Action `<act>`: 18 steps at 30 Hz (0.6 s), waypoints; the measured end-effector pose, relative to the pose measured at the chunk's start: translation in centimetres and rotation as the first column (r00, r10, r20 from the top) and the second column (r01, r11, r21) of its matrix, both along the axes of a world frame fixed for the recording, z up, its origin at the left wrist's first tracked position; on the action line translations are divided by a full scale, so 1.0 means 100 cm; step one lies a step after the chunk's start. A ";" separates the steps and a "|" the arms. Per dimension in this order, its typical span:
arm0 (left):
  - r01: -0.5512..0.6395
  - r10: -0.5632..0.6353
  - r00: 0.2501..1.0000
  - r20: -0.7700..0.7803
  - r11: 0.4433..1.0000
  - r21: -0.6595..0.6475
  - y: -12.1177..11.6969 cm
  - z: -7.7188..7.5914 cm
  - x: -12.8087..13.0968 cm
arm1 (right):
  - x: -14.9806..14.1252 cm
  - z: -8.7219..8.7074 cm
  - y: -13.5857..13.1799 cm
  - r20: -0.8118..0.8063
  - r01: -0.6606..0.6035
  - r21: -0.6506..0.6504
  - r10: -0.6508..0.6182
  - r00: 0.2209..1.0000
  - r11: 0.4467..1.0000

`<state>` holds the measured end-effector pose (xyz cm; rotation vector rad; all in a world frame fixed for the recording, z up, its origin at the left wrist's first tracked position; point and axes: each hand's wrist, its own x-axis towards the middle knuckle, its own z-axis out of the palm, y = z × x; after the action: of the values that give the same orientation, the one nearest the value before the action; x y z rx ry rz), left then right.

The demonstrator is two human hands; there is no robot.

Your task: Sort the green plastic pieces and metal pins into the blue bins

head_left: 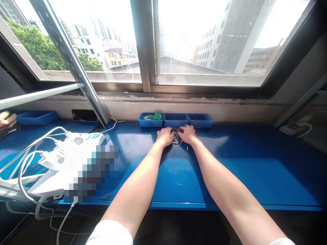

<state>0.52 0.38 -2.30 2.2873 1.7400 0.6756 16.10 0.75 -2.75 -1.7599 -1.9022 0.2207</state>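
Note:
My left hand point(165, 136) and my right hand point(189, 134) lie palm down on the blue workbench point(237, 163), touching either side of a loose heap of small dark metal pins or screws point(176, 137). The fingers cover part of the heap, and I cannot tell whether either hand grips any pieces. Just beyond my hands stand several small blue bins in a row. The left bin point(150, 120) holds a green plastic bag point(154, 116), and the right bin point(200, 120) holds small dark pieces. The middle bin point(176, 120) sits directly behind the heap.
A white power strip point(73, 149) and tangled white cables lie at the bench's left, partly behind a pixelated patch point(92, 172). Another person's hand point(6, 119) sits at the far left near a blue tray point(37, 117). A metal strut point(84, 92) crosses the window behind.

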 end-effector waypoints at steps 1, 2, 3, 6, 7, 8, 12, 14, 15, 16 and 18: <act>0.019 -0.019 1.000 -0.022 1.000 -0.003 -0.001 0.000 0.001 | -0.001 0.000 -0.001 0.008 0.001 -0.007 -0.001 1.000 1.000; 0.028 -0.028 0.999 -0.043 1.000 -0.008 -0.002 -0.001 0.001 | -0.002 0.001 -0.002 0.006 0.005 -0.007 -0.005 1.000 1.000; 0.038 -0.039 0.998 -0.056 0.999 -0.004 -0.003 -0.001 0.001 | -0.003 0.001 -0.003 0.001 0.013 0.002 -0.013 1.000 1.000; 0.056 -0.055 0.996 -0.074 0.998 0.006 -0.004 -0.001 0.002 | -0.004 0.002 -0.004 -0.012 0.026 0.033 -0.025 1.000 0.999; 0.059 -0.058 0.996 -0.075 0.998 0.005 -0.005 -0.001 0.002 | -0.004 0.002 -0.004 -0.013 0.025 0.040 -0.025 1.000 0.999; 0.063 -0.063 0.995 -0.073 0.998 0.003 -0.005 -0.001 0.002 | -0.004 0.002 -0.004 -0.012 0.024 0.047 -0.023 1.000 0.999; 0.075 -0.075 0.995 -0.061 0.997 -0.008 -0.006 0.000 0.002 | -0.004 0.001 -0.003 -0.018 0.015 0.076 -0.013 1.000 0.997; 0.076 -0.076 0.996 -0.053 0.997 0.000 -0.006 0.000 0.002 | -0.004 0.001 -0.004 -0.025 0.008 0.099 -0.006 1.000 0.995; 0.077 -0.076 0.996 -0.044 0.997 0.006 -0.006 0.000 0.001 | -0.004 0.001 -0.004 -0.031 0.009 0.111 -0.005 0.999 0.994; 0.077 -0.077 0.997 -0.032 0.997 0.012 -0.006 0.000 0.001 | -0.004 0.001 -0.005 -0.043 0.014 0.126 -0.009 0.999 0.992; 0.064 -0.064 0.998 0.004 0.998 0.026 -0.006 0.001 0.001 | -0.003 0.001 -0.005 -0.089 0.041 0.155 -0.027 0.996 0.987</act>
<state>0.59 -0.22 -2.20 2.3450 1.6577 0.6955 15.77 0.25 -2.61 -1.6505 -1.7765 0.1284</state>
